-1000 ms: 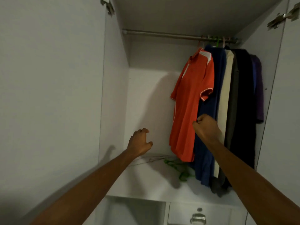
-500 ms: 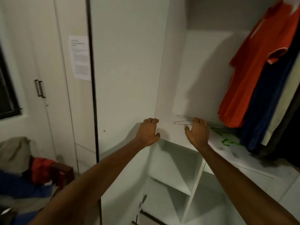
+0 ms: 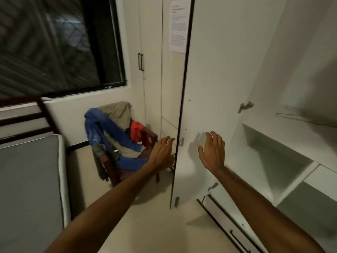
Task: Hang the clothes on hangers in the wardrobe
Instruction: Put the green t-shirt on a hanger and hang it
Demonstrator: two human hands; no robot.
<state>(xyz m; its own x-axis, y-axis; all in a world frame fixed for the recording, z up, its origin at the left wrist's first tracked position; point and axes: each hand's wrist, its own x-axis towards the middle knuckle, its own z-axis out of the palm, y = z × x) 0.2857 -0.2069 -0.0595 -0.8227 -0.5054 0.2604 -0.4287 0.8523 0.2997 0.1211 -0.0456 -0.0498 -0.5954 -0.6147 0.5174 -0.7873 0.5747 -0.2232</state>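
Clothes (image 3: 116, 132) heaped on chair (image 3: 151, 136)

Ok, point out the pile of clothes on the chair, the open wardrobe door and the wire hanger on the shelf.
pile of clothes (image 3: 116, 132), head view, blue garment's middle.
wardrobe door (image 3: 218, 70), head view, bare inner face.
wire hanger (image 3: 300, 118), head view, its long lower wire.

Open wardrobe door (image 3: 215, 88) between chair (image 3: 125, 143) and shelves (image 3: 291, 136).

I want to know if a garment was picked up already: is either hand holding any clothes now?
No, the left hand and the right hand are both open and empty, while the clothes lie on the chair.
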